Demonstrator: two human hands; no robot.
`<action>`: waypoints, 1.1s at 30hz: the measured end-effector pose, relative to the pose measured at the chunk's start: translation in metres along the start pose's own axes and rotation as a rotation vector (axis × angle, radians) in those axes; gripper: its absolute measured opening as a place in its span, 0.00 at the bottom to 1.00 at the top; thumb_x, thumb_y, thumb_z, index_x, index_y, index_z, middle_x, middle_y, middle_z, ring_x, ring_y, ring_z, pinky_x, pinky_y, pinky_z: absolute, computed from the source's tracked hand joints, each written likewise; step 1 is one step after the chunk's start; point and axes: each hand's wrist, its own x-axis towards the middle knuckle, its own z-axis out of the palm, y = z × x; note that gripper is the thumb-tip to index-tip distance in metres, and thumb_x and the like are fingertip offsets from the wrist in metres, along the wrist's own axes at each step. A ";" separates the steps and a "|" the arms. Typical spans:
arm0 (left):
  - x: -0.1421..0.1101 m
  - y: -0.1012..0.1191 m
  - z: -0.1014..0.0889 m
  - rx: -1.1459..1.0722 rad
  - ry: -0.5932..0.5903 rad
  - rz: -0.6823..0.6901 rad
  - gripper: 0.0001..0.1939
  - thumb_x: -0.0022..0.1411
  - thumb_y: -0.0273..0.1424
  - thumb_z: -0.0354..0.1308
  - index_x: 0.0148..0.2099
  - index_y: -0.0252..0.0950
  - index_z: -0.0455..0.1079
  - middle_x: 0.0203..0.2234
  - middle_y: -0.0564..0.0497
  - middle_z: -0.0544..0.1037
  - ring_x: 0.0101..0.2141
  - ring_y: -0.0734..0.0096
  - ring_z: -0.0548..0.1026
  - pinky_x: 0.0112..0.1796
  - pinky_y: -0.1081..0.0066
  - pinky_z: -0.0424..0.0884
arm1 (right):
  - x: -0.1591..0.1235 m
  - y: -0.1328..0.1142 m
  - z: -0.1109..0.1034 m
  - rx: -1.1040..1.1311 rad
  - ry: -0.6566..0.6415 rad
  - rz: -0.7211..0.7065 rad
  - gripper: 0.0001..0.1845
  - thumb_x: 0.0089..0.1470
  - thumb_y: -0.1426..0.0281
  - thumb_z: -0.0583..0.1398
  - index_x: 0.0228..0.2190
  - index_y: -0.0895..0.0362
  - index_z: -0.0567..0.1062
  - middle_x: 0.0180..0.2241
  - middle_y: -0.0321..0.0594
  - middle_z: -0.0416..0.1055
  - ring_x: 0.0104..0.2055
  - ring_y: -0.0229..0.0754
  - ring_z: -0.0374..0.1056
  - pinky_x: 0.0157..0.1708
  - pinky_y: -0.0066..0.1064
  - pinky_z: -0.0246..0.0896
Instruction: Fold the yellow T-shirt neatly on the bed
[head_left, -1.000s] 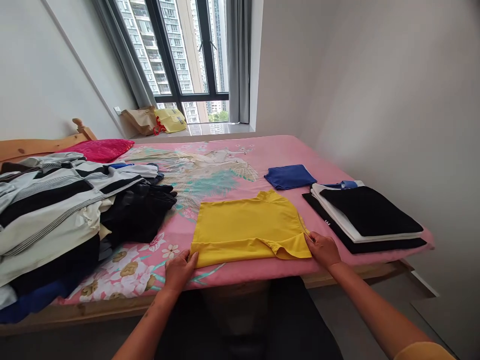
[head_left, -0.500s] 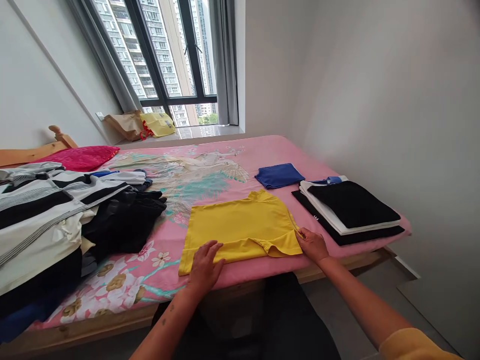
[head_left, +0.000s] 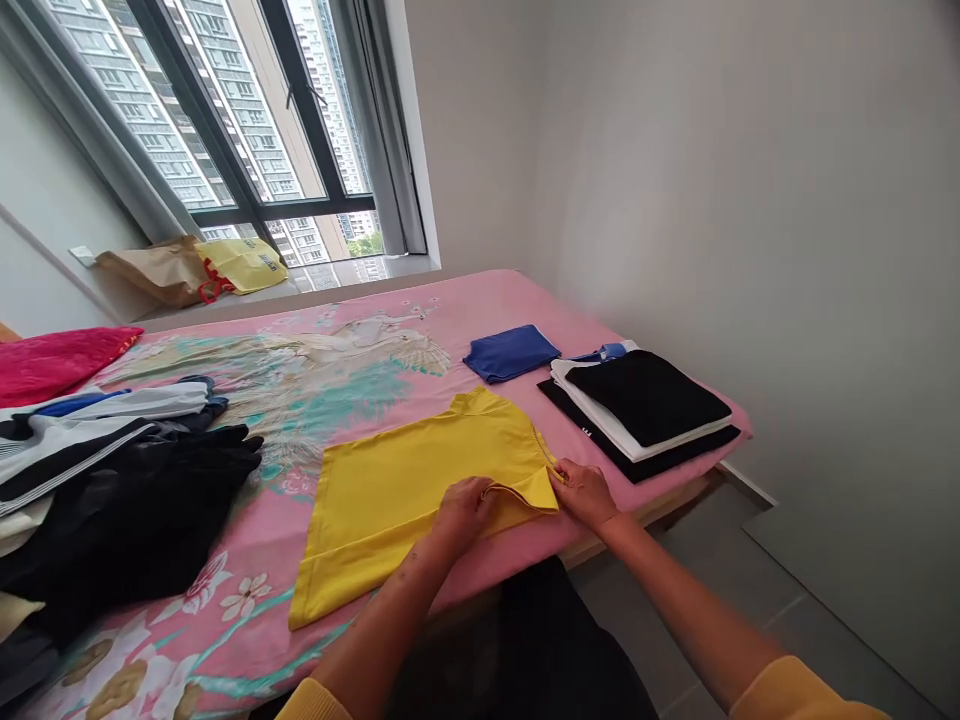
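Note:
A yellow T-shirt [head_left: 405,480] lies half folded on the pink flowered bedsheet [head_left: 315,370], near the bed's front edge. My left hand [head_left: 465,512] pinches the hem of the shirt's near sleeve, fingers closed on the cloth. My right hand [head_left: 585,492] grips the same sleeve at its right corner, a hand's width away. Both forearms reach in from below, with yellow cuffs showing.
A stack of folded black and white clothes [head_left: 641,410] lies right of the shirt, with a folded blue cloth [head_left: 510,352] behind. A heap of unfolded dark and striped clothes [head_left: 112,480] fills the left. A red pillow [head_left: 52,360] and paper bags [head_left: 187,268] sit by the window.
My left hand has slid right along the shirt's front edge to the sleeve and closed on it. The view has turned to the right. My right hand stays on the sleeve corner.

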 end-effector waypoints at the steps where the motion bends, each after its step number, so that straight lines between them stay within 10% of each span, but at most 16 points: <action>1: 0.004 -0.004 0.000 -0.019 0.032 -0.064 0.15 0.63 0.38 0.44 0.39 0.40 0.71 0.32 0.51 0.77 0.35 0.70 0.72 0.38 0.71 0.64 | 0.000 0.000 -0.002 0.044 -0.010 0.012 0.16 0.56 0.57 0.51 0.31 0.54 0.72 0.26 0.37 0.73 0.29 0.40 0.69 0.31 0.28 0.51; 10: 0.022 -0.019 0.000 -0.035 0.054 -0.268 0.20 0.63 0.45 0.44 0.41 0.39 0.71 0.26 0.51 0.76 0.29 0.69 0.73 0.30 0.72 0.61 | -0.009 0.009 -0.016 0.212 -0.075 0.117 0.11 0.50 0.68 0.53 0.37 0.54 0.70 0.27 0.36 0.73 0.30 0.40 0.68 0.30 0.28 0.55; 17: 0.011 -0.017 -0.012 0.107 -0.107 -0.178 0.28 0.53 0.44 0.57 0.54 0.39 0.65 0.34 0.49 0.77 0.37 0.64 0.74 0.39 0.68 0.63 | -0.015 0.006 -0.015 0.188 -0.072 0.110 0.09 0.51 0.66 0.54 0.34 0.53 0.70 0.30 0.36 0.74 0.34 0.41 0.69 0.32 0.29 0.57; 23: 0.002 -0.022 -0.007 0.289 0.020 -0.280 0.23 0.58 0.45 0.51 0.51 0.37 0.66 0.39 0.44 0.77 0.41 0.58 0.73 0.42 0.63 0.63 | -0.020 0.003 -0.017 0.015 0.002 0.037 0.07 0.50 0.70 0.54 0.33 0.55 0.70 0.34 0.41 0.72 0.39 0.44 0.67 0.40 0.33 0.58; 28: -0.027 -0.028 -0.015 0.309 0.156 -0.023 0.16 0.63 0.35 0.47 0.50 0.39 0.67 0.44 0.44 0.74 0.45 0.60 0.70 0.47 0.62 0.63 | -0.029 -0.023 -0.025 0.091 0.123 -0.144 0.11 0.56 0.72 0.49 0.38 0.56 0.69 0.40 0.44 0.69 0.45 0.45 0.63 0.48 0.38 0.57; 33: -0.071 -0.037 -0.033 0.313 0.051 0.183 0.18 0.65 0.28 0.40 0.52 0.40 0.67 0.51 0.48 0.72 0.55 0.66 0.64 0.57 0.62 0.53 | -0.030 -0.060 -0.001 0.197 -0.019 -0.361 0.14 0.58 0.73 0.46 0.41 0.55 0.69 0.42 0.43 0.69 0.48 0.44 0.63 0.51 0.40 0.58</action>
